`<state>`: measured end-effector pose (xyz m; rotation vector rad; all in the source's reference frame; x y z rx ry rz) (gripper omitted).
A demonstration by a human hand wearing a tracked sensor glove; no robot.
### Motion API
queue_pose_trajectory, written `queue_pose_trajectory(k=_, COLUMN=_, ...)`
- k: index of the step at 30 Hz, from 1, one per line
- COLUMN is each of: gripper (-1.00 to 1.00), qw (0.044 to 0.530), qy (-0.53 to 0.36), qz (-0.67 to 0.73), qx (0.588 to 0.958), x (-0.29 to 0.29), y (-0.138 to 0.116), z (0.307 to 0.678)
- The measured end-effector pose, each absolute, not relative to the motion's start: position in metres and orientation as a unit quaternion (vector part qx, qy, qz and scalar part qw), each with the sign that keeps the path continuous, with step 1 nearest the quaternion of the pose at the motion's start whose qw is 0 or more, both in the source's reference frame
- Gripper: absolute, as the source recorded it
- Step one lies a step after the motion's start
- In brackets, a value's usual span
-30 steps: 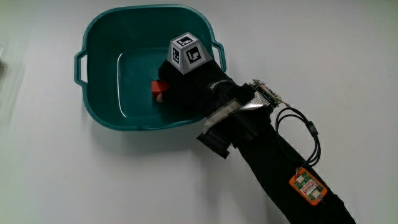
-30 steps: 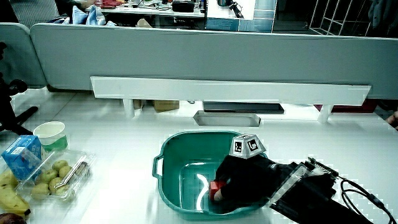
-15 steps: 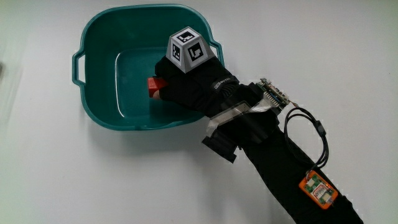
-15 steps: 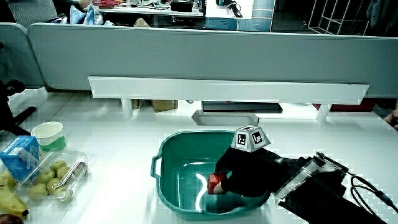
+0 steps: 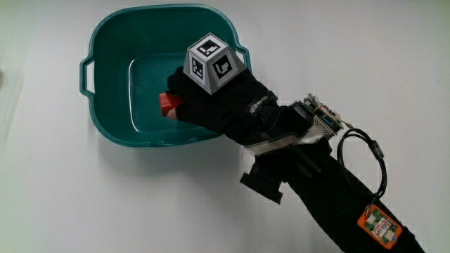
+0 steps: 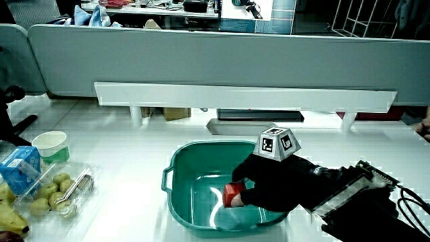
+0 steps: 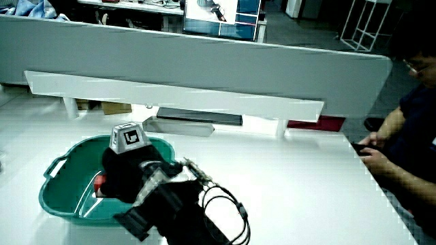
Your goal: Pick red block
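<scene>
The hand (image 5: pixel 218 105) reaches into the teal basin (image 5: pixel 112 42) on the white desk (image 5: pixel 70 204), its fingers (image 6: pixel 250 197) curled around the red block (image 5: pixel 168 104), which shows only at their tips, over the basin's floor. Whether the block touches that floor I cannot tell. The patterned cube (image 5: pixel 209 62) sits on the back of the glove, above the fingers. In a side view, well apart from the fingers, stand a paper cup (image 6: pixel 52 144), a blue carton (image 6: pixel 20 168) and a clear box of small fruit (image 6: pixel 57 191).
</scene>
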<state>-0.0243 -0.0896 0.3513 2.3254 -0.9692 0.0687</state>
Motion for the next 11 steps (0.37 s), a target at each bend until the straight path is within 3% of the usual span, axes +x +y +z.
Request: queue_pose_trajectory(k=11, gripper=1.00, qw=0.263, qy=-0.393, qz=0.026, qx=0.881, x=-0.014, y=-0.069, z=0.316)
